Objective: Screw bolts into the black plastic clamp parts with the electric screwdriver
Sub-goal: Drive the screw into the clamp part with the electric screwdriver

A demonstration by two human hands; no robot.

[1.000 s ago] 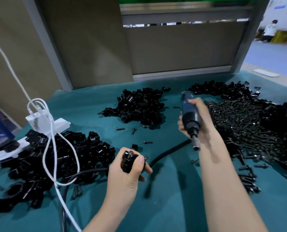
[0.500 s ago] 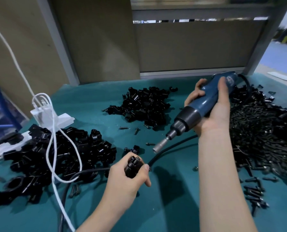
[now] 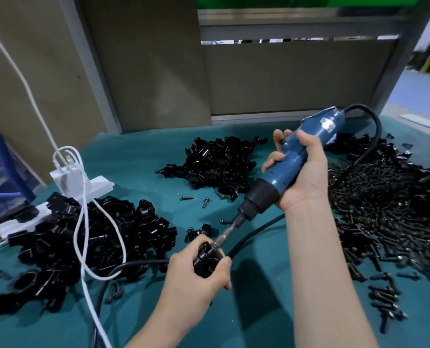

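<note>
Clamp part (image 3: 207,259) gripped in left hand (image 3: 198,275); right hand (image 3: 303,177) holds electric screwdriver (image 3: 288,163) — bit on it.

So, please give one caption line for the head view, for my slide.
Left hand holds a black clamp part while right hand presses the blue electric screwdriver onto it.

1. A teal cloth (image 3: 138,156) covers the table.
2. A white power strip (image 3: 93,189) lies at the left, partly under black parts.
3. A white cable (image 3: 83,222) loops down from it toward the near edge.
4. Beige panels (image 3: 296,79) in grey frames stand behind the table.
</note>
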